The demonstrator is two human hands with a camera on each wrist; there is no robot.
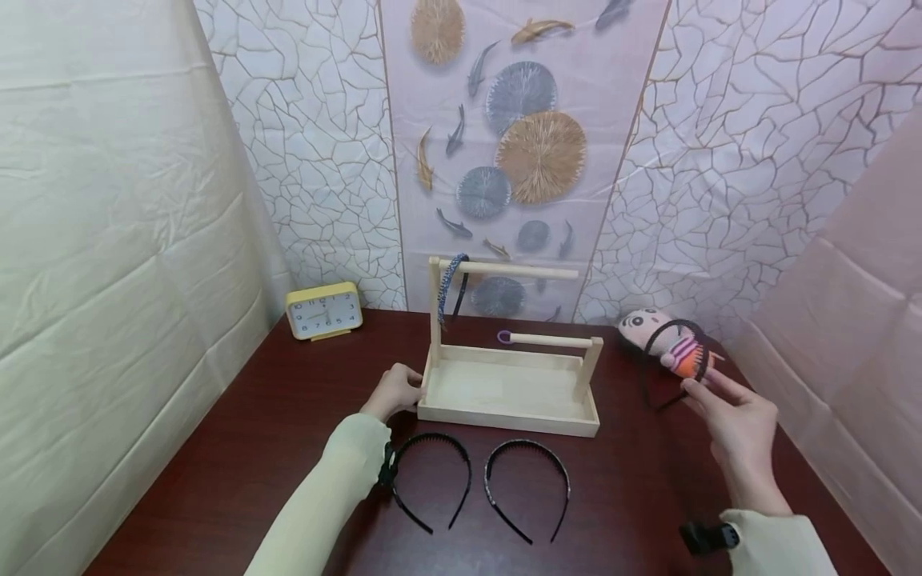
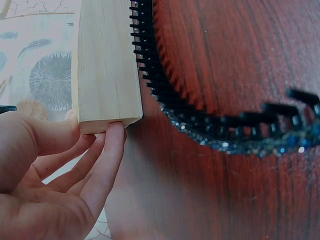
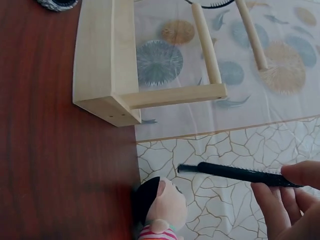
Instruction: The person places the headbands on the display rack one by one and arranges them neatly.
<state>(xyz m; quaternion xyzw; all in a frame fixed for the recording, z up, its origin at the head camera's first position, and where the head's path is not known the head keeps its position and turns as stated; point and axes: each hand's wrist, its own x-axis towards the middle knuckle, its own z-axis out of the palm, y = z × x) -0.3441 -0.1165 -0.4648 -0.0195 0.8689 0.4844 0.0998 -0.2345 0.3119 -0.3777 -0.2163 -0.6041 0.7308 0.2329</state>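
Note:
At the left end of a wooden stand (image 1: 504, 418), a tray with two bars, my left hand (image 1: 394, 392) holds its corner. In the left wrist view the thumb lies at the edge and the fingertips touch the end face. My right hand (image 1: 738, 420) pinches a black headband (image 1: 677, 323) by one side, raised in front of a doll (image 1: 648, 328). On the upper bar (image 1: 519, 270) hangs a blue patterned headband (image 1: 446, 292). A purple ring (image 1: 504, 337) shows at the left end of the lower bar. Two dark toothed headbands (image 1: 468, 472), (image 1: 490, 480) lie before the stand.
A yellow clock (image 1: 324, 310) stands at the back left of the dark red table (image 1: 238, 448). Patterned cloth (image 1: 324, 120) hangs behind, and pale fabric walls (image 1: 108, 240) close off both sides. The doll leans near the back right corner.

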